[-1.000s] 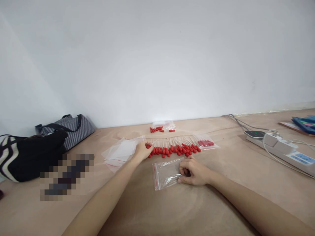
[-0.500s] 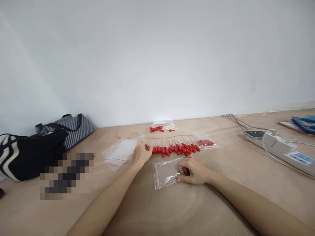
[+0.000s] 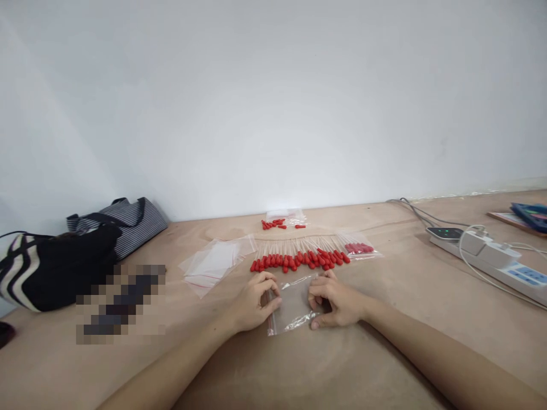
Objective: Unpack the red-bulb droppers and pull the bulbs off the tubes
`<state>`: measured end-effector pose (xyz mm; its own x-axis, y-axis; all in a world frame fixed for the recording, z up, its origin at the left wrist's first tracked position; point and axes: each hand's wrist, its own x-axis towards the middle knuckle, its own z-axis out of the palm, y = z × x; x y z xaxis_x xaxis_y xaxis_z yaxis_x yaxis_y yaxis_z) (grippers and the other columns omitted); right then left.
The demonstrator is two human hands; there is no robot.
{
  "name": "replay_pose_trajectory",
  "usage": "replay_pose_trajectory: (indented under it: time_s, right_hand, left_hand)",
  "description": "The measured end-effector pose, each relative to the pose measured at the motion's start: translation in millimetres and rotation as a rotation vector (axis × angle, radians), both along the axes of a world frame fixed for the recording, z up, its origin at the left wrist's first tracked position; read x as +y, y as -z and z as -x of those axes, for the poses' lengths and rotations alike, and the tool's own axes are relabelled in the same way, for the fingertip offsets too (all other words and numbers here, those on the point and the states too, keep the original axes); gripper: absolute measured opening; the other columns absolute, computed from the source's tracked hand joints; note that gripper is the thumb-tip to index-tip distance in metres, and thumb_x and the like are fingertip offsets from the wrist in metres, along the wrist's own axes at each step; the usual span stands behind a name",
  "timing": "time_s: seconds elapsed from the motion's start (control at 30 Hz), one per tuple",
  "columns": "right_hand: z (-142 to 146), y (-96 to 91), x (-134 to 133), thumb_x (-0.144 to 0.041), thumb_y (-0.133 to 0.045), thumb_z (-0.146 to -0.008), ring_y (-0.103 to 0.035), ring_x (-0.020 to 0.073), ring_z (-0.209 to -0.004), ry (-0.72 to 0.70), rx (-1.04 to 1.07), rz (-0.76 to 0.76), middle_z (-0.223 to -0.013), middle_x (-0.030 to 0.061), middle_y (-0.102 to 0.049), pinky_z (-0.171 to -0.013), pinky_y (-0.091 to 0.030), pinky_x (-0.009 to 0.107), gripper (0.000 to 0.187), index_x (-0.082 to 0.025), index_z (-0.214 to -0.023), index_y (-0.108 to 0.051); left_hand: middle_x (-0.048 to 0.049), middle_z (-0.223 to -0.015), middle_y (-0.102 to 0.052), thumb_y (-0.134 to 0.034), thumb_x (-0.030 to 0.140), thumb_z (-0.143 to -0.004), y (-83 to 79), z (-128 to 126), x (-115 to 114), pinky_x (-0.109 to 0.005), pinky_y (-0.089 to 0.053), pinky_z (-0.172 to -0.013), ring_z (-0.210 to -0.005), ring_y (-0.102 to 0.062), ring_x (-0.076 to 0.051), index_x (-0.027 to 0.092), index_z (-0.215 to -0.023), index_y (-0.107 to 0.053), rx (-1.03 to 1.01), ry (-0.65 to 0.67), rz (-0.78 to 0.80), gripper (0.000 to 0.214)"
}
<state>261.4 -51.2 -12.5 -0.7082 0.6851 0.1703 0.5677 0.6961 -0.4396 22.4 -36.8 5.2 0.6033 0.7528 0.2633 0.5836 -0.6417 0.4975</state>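
A clear zip-lock bag (image 3: pixel 293 302) lies flat on the table between my hands, its red-lined zip end to the left. At that end is my left hand (image 3: pixel 256 302), thumb and bent fingers apart over the bag's edge. My right hand (image 3: pixel 337 302) grips the right end with curled fingers and thumb. Just beyond the bag lies a row of pale thin sticks with red bulb-shaped ends (image 3: pixel 299 260), red ends towards me. A filled clear bag (image 3: pixel 359 249) with several red ends showing lies at the row's right.
Flat clear bags (image 3: pixel 213 262) are spread on the left. Loose red pieces (image 3: pixel 273 224) lie by another bag (image 3: pixel 288 216) near the wall. A power strip (image 3: pixel 491 253) with cables stands right. Black (image 3: pixel 72 267) and striped (image 3: pixel 139 225) bags sit left, beside a blurred item (image 3: pixel 122 304).
My left hand has come back from the left end of the stick row to the bag's zip end. My right hand stays at the bag's right end.
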Motion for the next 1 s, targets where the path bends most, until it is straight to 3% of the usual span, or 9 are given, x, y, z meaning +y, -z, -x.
replay_pose_trajectory:
  time_s: [0.23,0.33,0.4,0.47,0.5,0.6,0.77,0.93,1.0]
  right_hand:
    - [3,2.0,-3,-0.052,-0.063,-0.065,-0.048,0.0137,-0.074,-0.044,0.076,-0.013,-0.070,-0.0026,-0.055,-0.079,-0.024,0.033,0.035,-0.018,-0.065,-0.053]
    - [-6,0.7,5,-0.050,-0.053,-0.075,-0.049,0.0141,-0.073,0.195,0.218,-0.136,-0.068,-0.0011,-0.057,-0.083,-0.022,0.035,0.033,-0.019,-0.064,-0.055]
    - [-20,-0.5,16,-0.047,-0.044,-0.080,-0.050,0.0160,-0.074,0.505,0.310,-0.252,-0.069,0.0017,-0.059,-0.083,-0.023,0.037,0.034,-0.019,-0.063,-0.056]
    - [-40,-0.1,29,-0.045,-0.043,-0.079,-0.050,0.0191,-0.079,0.830,0.335,-0.306,-0.075,0.0046,-0.060,-0.083,-0.023,0.039,0.032,-0.019,-0.065,-0.057]
    - [-50,1.1,36,-0.044,-0.043,-0.077,-0.050,0.0212,-0.083,1.003,0.321,-0.304,-0.080,0.0059,-0.061,-0.084,-0.023,0.041,0.030,-0.020,-0.069,-0.058]
    - [-80,9.1,51,-0.046,-0.042,-0.074,-0.045,0.0276,-0.096,1.367,0.165,-0.171,-0.096,0.0100,-0.058,-0.082,-0.025,0.046,0.034,-0.022,-0.088,-0.060]
    - [-102,22.8,62,-0.053,-0.043,-0.071,-0.043,0.0322,-0.102,1.473,-0.023,-0.020,-0.104,0.0154,-0.054,-0.082,-0.027,0.050,0.047,-0.019,-0.101,-0.057]
    - [-104,25.7,66,-0.057,-0.042,-0.070,-0.044,0.0340,-0.104,1.512,-0.056,-0.013,-0.106,0.0177,-0.053,-0.082,-0.029,0.051,0.055,-0.017,-0.105,-0.055]
    - [-106,26.8,66,-0.059,-0.042,-0.069,-0.044,0.0350,-0.103,1.531,-0.056,0.002,-0.105,0.0189,-0.054,-0.081,-0.029,0.052,0.057,-0.016,-0.104,-0.056]
  left_hand:
    - [0.0025,-0.063,-0.052,-0.067,0.018,-0.052,1.6,-4,3,-0.019,-0.037,-0.050,-0.058,-0.048,-0.011,0.017,-0.062,-0.058,0.001,-0.164,0.433,0.013]
    - [0.0034,-0.053,-0.053,-0.063,0.023,-0.057,-5.2,3,3,-0.019,-0.037,-0.048,-0.051,-0.049,-0.010,0.017,-0.061,-0.060,-0.069,-0.127,0.564,0.008]
    - [0.0005,-0.062,-0.061,-0.061,0.027,-0.061,-10.0,18,12,-0.021,-0.042,-0.053,-0.058,-0.055,-0.013,0.017,-0.067,-0.061,-0.212,-0.230,0.446,0.012]
    - [-0.0011,-0.067,-0.064,-0.057,0.029,-0.066,-13.1,41,29,-0.022,-0.046,-0.055,-0.063,-0.060,-0.015,0.017,-0.077,-0.061,-0.287,-0.514,0.258,0.017]
    - [-0.0011,-0.067,-0.065,-0.054,0.030,-0.069,-13.8,54,39,-0.022,-0.047,-0.058,-0.064,-0.062,-0.015,0.017,-0.082,-0.060,-0.252,-0.696,0.157,0.020]
    - [-0.0059,-0.073,-0.065,-0.047,0.029,-0.074,-12.0,91,65,-0.028,-0.048,-0.068,-0.073,-0.063,-0.019,0.013,-0.096,-0.056,-0.170,-0.878,0.077,0.028]
    - [-0.0148,-0.104,-0.059,-0.055,0.017,-0.062,-4.8,113,80,-0.045,-0.036,-0.091,-0.107,-0.048,-0.033,0.014,-0.089,-0.062,0.071,-0.952,-0.064,0.028]
    - [-0.0073,-0.125,-0.048,-0.039,0.024,-0.078,-0.3,97,91,-0.034,-0.028,-0.099,-0.118,-0.040,-0.022,0.019,-0.103,-0.060,0.252,-0.761,-0.103,0.033]
    - [-0.0071,-0.128,-0.046,-0.035,0.034,-0.081,5.0,91,98,-0.041,-0.026,-0.099,-0.121,-0.036,-0.025,0.023,-0.115,-0.053,0.316,-0.721,-0.074,0.040]
